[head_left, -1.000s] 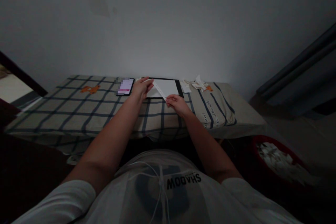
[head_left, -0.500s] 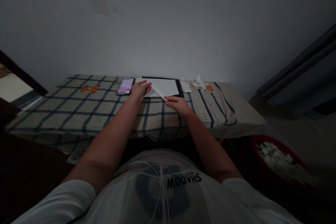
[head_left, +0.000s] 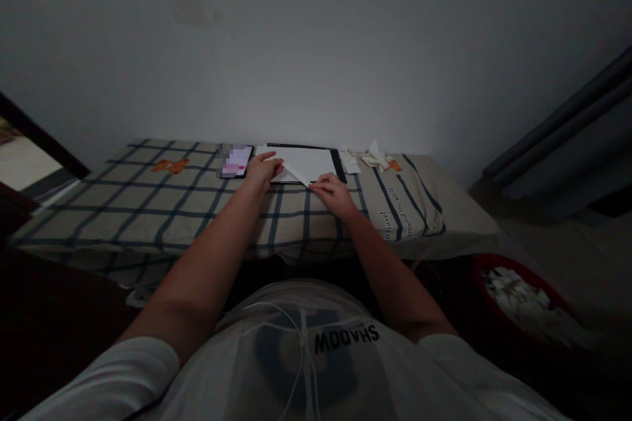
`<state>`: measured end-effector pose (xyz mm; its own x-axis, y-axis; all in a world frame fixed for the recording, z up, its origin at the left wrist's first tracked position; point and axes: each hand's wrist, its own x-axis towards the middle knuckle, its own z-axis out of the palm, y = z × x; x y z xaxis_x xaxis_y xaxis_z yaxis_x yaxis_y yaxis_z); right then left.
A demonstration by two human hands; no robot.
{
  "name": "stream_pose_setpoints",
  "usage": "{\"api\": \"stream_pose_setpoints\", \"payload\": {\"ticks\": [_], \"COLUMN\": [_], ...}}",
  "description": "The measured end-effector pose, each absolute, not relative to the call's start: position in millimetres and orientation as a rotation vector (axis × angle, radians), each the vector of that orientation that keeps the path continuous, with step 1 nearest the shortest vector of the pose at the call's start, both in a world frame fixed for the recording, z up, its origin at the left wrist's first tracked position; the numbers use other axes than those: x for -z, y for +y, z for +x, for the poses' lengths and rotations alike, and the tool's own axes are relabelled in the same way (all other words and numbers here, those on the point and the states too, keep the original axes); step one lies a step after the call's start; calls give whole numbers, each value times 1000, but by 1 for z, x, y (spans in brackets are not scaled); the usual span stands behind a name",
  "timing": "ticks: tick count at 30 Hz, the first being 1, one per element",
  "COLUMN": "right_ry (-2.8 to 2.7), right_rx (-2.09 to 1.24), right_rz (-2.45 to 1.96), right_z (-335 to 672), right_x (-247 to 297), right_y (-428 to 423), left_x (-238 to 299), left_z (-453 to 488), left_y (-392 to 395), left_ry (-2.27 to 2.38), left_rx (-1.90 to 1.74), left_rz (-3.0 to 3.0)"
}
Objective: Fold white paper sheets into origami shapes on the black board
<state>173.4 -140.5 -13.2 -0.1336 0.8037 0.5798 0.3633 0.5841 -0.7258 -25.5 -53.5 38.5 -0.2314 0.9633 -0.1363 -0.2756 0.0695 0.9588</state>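
A narrow white strip of folded paper (head_left: 296,173) slants between my two hands, above the near edge of a white sheet (head_left: 311,161). My left hand (head_left: 263,168) pinches its upper left end between thumb and fingers. At the lower right end, my right hand (head_left: 332,191) grips it with the fingertips. The sheet lies on a black board (head_left: 340,166) with a dark rim along its back and right side. A lit phone (head_left: 237,162) lies just left of my left hand, part of its screen blurred out.
Crumpled paper pieces (head_left: 376,156) and a flat paper slip (head_left: 351,163) lie right of the board. The checked cloth (head_left: 197,207) covers the table, which stands against a grey wall (head_left: 316,66). A red basin (head_left: 478,270) full of paper scraps sits low at right.
The fingers of my right hand have curled more and shifted slightly at the strip's lower end. My left hand has barely moved; its fingers are a little more closed.
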Motion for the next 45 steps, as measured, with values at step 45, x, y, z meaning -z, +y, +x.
{"api": "stream_pose_setpoints", "payload": {"ticks": [45], "right_ry": [-1707], "right_rx": [-340], "right_rz": [-1218], "right_z": [176], "right_x": [-42], "right_y": [-152], "left_x": [-56], "left_z": [1], "left_y": [-115], "left_ry": [882], "left_rx": [-993], "left_rz": [1722]}}
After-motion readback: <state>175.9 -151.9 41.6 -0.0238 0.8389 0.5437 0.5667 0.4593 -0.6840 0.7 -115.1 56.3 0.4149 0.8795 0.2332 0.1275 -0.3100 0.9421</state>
